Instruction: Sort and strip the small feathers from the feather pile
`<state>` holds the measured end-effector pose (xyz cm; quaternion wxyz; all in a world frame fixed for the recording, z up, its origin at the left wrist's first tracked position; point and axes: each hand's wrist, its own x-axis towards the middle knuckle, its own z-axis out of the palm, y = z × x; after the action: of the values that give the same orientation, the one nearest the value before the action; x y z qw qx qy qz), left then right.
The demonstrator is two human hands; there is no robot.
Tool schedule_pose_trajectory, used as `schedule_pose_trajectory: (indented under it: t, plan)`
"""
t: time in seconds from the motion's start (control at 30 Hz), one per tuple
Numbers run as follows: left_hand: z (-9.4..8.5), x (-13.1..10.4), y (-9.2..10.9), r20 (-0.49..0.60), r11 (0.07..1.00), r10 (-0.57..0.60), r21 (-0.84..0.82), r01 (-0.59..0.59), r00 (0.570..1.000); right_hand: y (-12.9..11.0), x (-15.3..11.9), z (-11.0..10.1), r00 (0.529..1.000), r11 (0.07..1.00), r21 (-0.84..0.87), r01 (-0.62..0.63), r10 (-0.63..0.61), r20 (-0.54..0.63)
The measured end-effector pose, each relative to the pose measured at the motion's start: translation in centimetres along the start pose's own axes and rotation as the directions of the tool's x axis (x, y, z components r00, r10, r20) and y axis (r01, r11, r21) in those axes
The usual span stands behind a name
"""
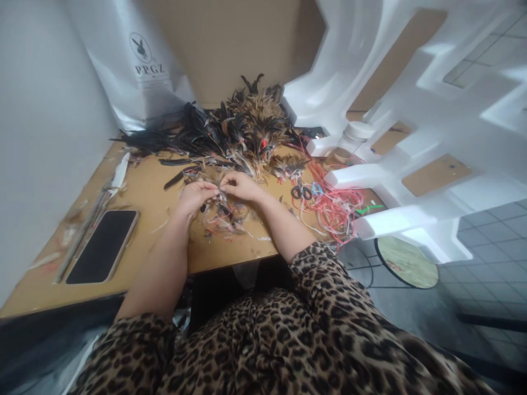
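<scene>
From where I stand, a tall white bag (152, 90) with a rabbit-head print and the letters PPGZ fills the upper left of the frame; its mouth is cut off, so I can't see what is inside. Right of centre, a small jar (357, 133) with a white lid sits close by the white foam (395, 181), and I can't make out its contents. At the middle of the wooden table (152, 189), the left hand (196, 196) and the right hand (241, 186) meet, thumbs and forefingers pinched close, fingertips nearly touching, on a small tuft of feathers (213, 174). Its base is lost among the fingers; the brown ends spread away from the person, toward the top of the frame, so the long axis seems to run roughly up and down the picture, though blur leaves the exact angle unclear. Loose scraps (226, 219) of feather and string lie just below the hands. Beyond them, a big heap of black and brown feathers (263, 112) stretches across the upper middle. Black-handled scissors (302, 192) lie right of the hands, beside a tangle of pink string (329, 206), and a dark-screened phone (102, 247) lies at the lower left.
</scene>
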<state>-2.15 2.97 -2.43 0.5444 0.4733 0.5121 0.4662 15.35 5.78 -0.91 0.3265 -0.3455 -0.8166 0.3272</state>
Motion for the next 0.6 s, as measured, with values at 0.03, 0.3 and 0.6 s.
schedule_pose_trajectory:
  t: [0.03,0.3,0.6]
  plan:
    - [0.0,0.0,0.1,0.0,1.0,-0.001,0.005,0.001,1.0,0.0,0.0,0.1,1.0,1.0,0.008,0.004,-0.003,-0.029]
    - [-0.2,0.0,-0.2,0.025,0.998,0.034,0.057,-0.035,0.999,0.4,0.1,0.6,0.988,0.989,-0.031,0.144,-0.146,-0.042]
    - [-0.3,-0.1,0.0,0.01,0.983,0.075,0.165,-0.075,0.997,0.7,0.0,1.1,0.985,0.986,0.019,0.168,-0.169,0.039]
